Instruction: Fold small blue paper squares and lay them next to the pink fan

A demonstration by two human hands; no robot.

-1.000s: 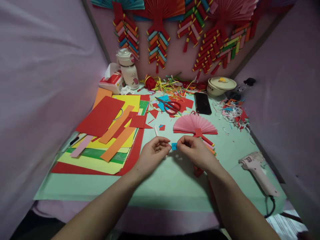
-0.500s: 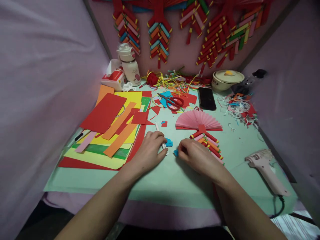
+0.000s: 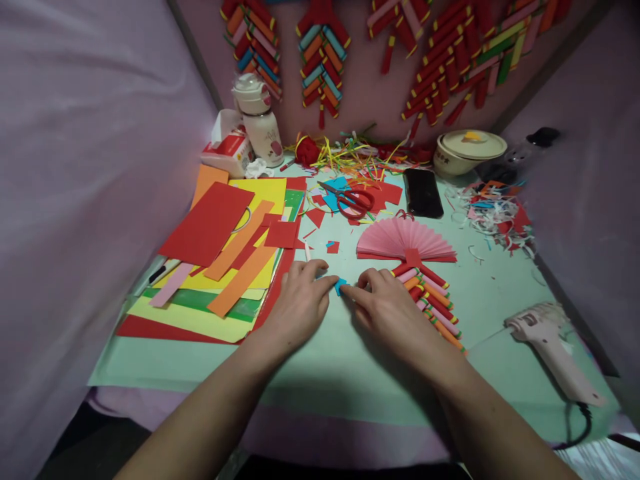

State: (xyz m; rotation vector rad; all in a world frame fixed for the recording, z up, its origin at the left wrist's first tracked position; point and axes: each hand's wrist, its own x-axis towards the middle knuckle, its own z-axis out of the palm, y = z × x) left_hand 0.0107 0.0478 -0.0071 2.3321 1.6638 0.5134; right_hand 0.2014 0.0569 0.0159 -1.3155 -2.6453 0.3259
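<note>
A small blue paper piece (image 3: 341,287) lies on the green table cover between my hands. My left hand (image 3: 303,300), fingers curled, has a fingertip at its upper left edge. From the right, my right hand (image 3: 385,303) presses the piece with its index finger, the other fingers bent in. A slim white stick (image 3: 307,251), pen-like, pokes out beyond my left fingers; its lower part is hidden by the hand. Just past my right hand lies a pink pleated paper fan (image 3: 405,240) with a string of rolled paper firecrackers (image 3: 431,300), partly covered by that hand.
Stacked coloured paper (image 3: 240,267) lies at left. Red-handled scissors (image 3: 355,202), a phone (image 3: 423,193) and paper scraps (image 3: 360,157) are behind. A glue gun (image 3: 550,347) rests at right, its cord over the edge. A bottle (image 3: 263,130) and lidded bowl (image 3: 467,153) stand at back.
My right hand has moved left with its blue paper, nearer my left hand. My left fingers have shifted, and the white stick is now mostly hidden. The camera view has tilted slightly.
</note>
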